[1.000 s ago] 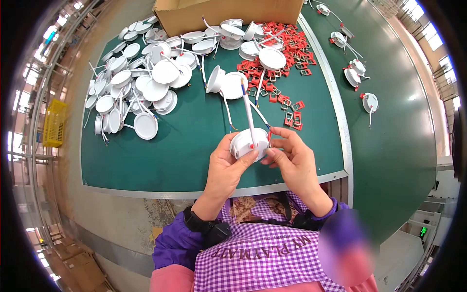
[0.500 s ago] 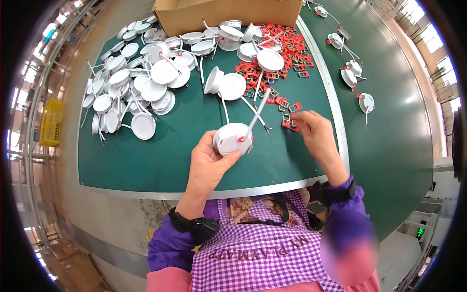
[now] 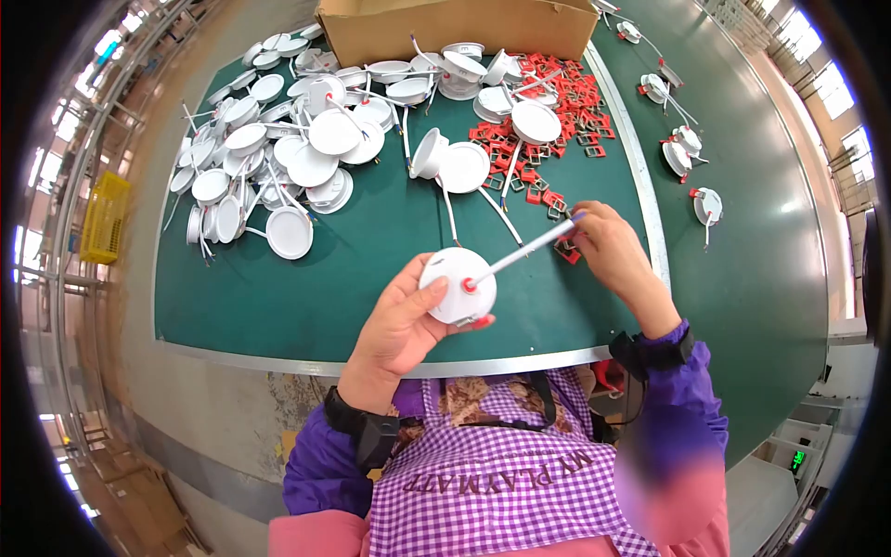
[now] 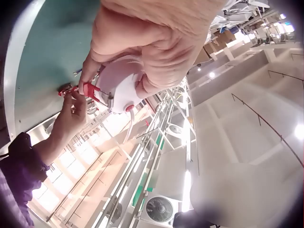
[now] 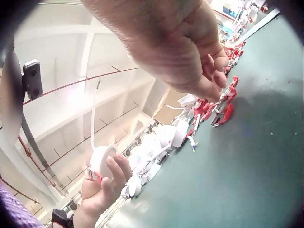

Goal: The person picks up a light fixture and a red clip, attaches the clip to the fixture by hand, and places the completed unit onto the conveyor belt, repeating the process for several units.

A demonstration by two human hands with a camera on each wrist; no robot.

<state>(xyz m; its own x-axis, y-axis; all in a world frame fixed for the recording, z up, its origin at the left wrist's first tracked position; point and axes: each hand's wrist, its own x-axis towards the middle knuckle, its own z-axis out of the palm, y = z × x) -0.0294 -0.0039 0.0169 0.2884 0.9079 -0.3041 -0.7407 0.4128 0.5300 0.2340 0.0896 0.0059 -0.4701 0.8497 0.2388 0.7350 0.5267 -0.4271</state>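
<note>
Fingers, left hand [image 3: 394, 320]: grasping a white round lamp [image 3: 459, 306] by its edge, the thumb laid over the face that carries the cable.
Held lamp: raised above the near part of the green desk [image 3: 223, 306], in front of the apron [image 3: 492, 478]; its cabled face is turned upward and toward the person.
Cable [image 3: 524, 252]: white, rising from a red grommet [image 3: 470, 285]; in the head view its tip overlaps the right hand, while in the right wrist view it stands well apart from that hand.
Edge clip [image 3: 483, 322]: red, with metal arms, at the lamp's lower rim and close to the left fingertips.
Fingers, right hand [image 3: 613, 252]: bent downward, tips at a few loose clips [image 3: 568, 251] on the desk; whether they pinch one cannot be told.
Clip heap [image 3: 580, 97]: red and metal, spread across the far right of the desk.
Lamp heap [image 3: 311, 165]: many white lamps with trailing cables, on the left of the desk.
Middle pair [image 3: 464, 169]: two lamps beyond the held one, cables pointing toward the person.
Carton [image 3: 455, 32]: brown, at the far edge.
Right-hand surface [image 3: 770, 241]: green, bearing a row of lamps [image 3: 708, 204] with red clips.
</note>
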